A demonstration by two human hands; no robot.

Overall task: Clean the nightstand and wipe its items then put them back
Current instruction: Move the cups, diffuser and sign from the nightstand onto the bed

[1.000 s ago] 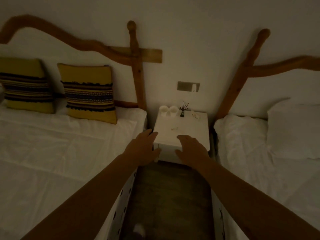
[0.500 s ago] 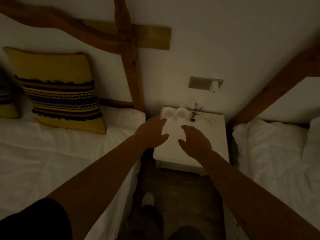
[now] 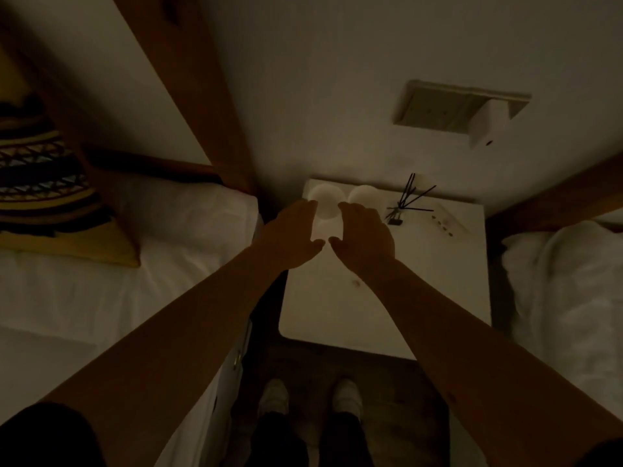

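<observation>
A white nightstand (image 3: 387,298) stands between two beds in dim light. Two white cups sit side by side at its back left: the left cup (image 3: 326,205) and the right cup (image 3: 365,194). A small dark reed diffuser (image 3: 397,215) with black sticks stands to their right, and a white remote-like item (image 3: 443,225) lies further right. My left hand (image 3: 290,235) and my right hand (image 3: 365,232) flank the left cup, fingers curved and apart; whether they touch it I cannot tell. A small dark speck (image 3: 354,282) marks the tabletop.
White beds lie at left (image 3: 135,281) and right (image 3: 566,298), each with a wooden headboard. A yellow striped pillow (image 3: 43,183) leans on the left bed. A wall socket plate with a white plug (image 3: 485,124) is above the nightstand. My feet (image 3: 310,396) stand on dark floor.
I have stepped closer and the view tilted down. Both hands moved forward from the nightstand's front edge to either side of the left cup.
</observation>
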